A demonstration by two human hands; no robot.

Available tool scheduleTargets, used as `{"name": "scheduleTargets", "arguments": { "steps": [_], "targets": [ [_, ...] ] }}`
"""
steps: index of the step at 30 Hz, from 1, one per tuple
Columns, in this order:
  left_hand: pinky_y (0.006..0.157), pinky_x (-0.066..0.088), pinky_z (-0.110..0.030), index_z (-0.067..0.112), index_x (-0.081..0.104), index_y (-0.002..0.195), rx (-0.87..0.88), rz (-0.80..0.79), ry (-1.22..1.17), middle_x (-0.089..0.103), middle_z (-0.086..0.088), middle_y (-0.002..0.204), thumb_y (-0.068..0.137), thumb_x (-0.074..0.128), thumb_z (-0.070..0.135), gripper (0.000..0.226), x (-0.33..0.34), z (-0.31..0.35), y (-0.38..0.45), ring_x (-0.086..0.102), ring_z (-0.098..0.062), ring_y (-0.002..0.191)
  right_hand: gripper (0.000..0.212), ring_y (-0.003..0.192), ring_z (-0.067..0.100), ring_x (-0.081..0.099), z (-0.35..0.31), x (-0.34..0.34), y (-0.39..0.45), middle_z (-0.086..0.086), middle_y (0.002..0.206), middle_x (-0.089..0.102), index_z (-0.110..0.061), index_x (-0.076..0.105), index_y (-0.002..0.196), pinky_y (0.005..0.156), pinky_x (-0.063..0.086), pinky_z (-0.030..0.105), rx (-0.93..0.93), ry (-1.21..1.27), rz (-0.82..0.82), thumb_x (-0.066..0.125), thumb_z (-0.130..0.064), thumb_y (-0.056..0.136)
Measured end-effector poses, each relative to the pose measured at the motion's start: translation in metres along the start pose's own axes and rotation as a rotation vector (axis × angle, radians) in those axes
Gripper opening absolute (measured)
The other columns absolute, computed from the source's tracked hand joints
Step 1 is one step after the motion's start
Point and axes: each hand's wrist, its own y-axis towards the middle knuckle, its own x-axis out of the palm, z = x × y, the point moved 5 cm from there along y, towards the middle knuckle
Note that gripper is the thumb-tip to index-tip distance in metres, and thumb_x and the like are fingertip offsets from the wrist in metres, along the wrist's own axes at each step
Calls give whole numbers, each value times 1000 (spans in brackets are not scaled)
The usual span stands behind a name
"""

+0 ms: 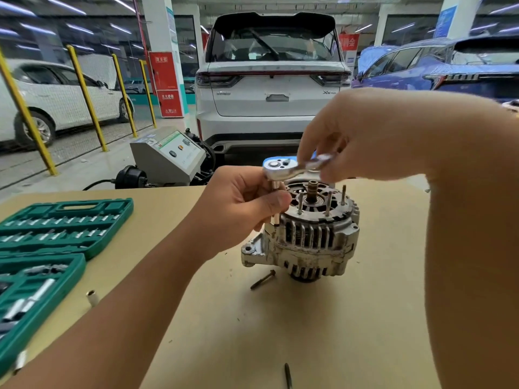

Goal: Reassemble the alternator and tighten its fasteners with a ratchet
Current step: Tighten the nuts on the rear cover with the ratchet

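Note:
A worn silver alternator (309,240) stands on the tan table (337,318), shaft up, with three studs rising from its top. A chrome ratchet (283,168) hovers level over its left edge, and a long socket extension (273,203) drops from the ratchet head to the housing. My left hand (241,203) is wrapped around that extension. My right hand (362,136) pinches the ratchet handle from above. A loose bolt (262,279) lies on the table just in front of the alternator.
A green socket set case (53,237) lies open at the left with several sockets. A single socket (92,297) stands beside it. A dark bit (288,376) lies at the near edge. Beyond the table are a grey machine (168,155) and parked cars.

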Motion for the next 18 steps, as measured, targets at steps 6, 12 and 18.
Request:
{"name": "scheduleTargets", "arguments": {
  "steps": [6,12,18],
  "targets": [
    [48,45,-26,10,75,85,-13,92,5,60,-17,64,92,73,7,8,3,-3,0,50,-17,52,29,61,3,61,-6,1,-2,-17,68,67,-33,74,80,57,47,29,-24,-44,-49,74,-57,63],
    [49,41,-34,-2,72,92,-38,27,-29,63,-32,77,93,70,7,9,0,-1,-1,49,-28,53,20,73,5,59,-1,3,3,-14,77,67,-36,75,94,61,47,28,-22,-28,41,73,-17,87],
    [46,38,-20,3,74,85,-61,100,3,61,-16,63,94,71,6,10,6,-3,-1,48,-13,50,24,60,-2,62,-4,2,-2,-27,68,66,-34,74,87,62,50,31,-30,-45,-69,83,-44,68]
  ]
}}
